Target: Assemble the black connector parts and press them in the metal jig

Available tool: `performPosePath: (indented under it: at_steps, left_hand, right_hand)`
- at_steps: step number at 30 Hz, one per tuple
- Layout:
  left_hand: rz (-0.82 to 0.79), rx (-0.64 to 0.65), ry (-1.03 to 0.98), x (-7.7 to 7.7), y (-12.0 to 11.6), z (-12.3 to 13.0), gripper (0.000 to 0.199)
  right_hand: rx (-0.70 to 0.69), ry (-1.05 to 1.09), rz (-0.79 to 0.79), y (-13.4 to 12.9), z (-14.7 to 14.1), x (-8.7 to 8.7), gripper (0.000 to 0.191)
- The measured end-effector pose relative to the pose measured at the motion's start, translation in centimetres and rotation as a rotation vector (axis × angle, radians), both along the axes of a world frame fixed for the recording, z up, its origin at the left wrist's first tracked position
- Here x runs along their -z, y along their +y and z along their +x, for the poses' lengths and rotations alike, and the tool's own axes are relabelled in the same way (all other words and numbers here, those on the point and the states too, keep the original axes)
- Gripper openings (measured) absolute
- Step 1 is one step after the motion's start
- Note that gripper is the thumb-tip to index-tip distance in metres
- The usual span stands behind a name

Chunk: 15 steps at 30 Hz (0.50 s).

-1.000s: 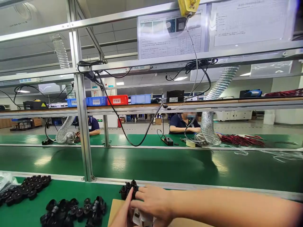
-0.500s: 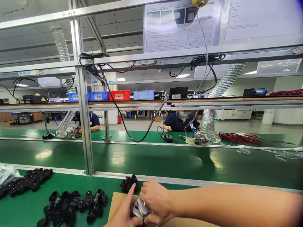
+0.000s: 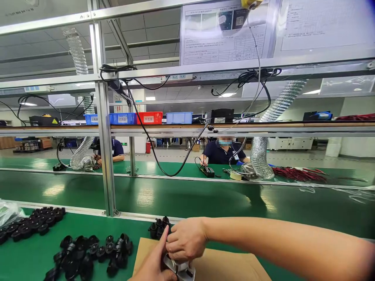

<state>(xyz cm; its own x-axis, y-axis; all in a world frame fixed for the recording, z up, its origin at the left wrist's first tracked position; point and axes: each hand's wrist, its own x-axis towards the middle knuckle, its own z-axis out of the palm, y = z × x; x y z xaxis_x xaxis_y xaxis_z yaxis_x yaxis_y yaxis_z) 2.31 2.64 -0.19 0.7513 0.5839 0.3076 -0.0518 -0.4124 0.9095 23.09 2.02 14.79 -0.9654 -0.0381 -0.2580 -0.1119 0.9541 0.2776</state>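
Low in the middle of the head view, my left hand [image 3: 154, 263] is closed around a shiny silver metal part [image 3: 187, 272] with flat, rounded plates and a dark slot. Its index finger points upward along the side. My right hand [image 3: 187, 239] lies over the top of this part, fingers curled down; their tips, and anything between them, are hidden. Both hands are above a brown cardboard sheet [image 3: 228, 265]. Just behind them stands a small group of black plastic fittings [image 3: 158, 227].
Loose black round parts [image 3: 88, 253] lie to the left on the green bench, with more in rows [image 3: 35, 224] beside a clear plastic bag [image 3: 9, 214]. A metal post [image 3: 106, 156] rises at the bench's back edge. A black cable [image 3: 155, 160] hangs ahead. Two people sit across the belt.
My right hand has shifted slightly left and rolled over the top of the silver part, its forearm now higher. The part has turned, and more of its lower right side shows.
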Motion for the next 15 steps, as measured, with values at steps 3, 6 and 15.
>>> performPosePath:
  at_steps: [3, 6, 15]
  left_hand:
    - [-0.025, -0.039, 0.011, -0.1, -0.4, 0.2, 0.131]
    - [-0.076, -0.067, 0.044, -0.3, -0.9, 0.2, 0.13]
    - [0.01, -0.124, 0.062, -1.7, -2.2, -0.8, 0.123]
  right_hand:
    - [0.031, -0.004, -0.014, 0.2, -0.8, 0.6, 0.025]
    - [0.336, 0.087, 0.013, -1.0, -1.3, 1.9, 0.057]
    - [0.591, 0.183, 0.084, -4.9, 1.3, 1.4, 0.072]
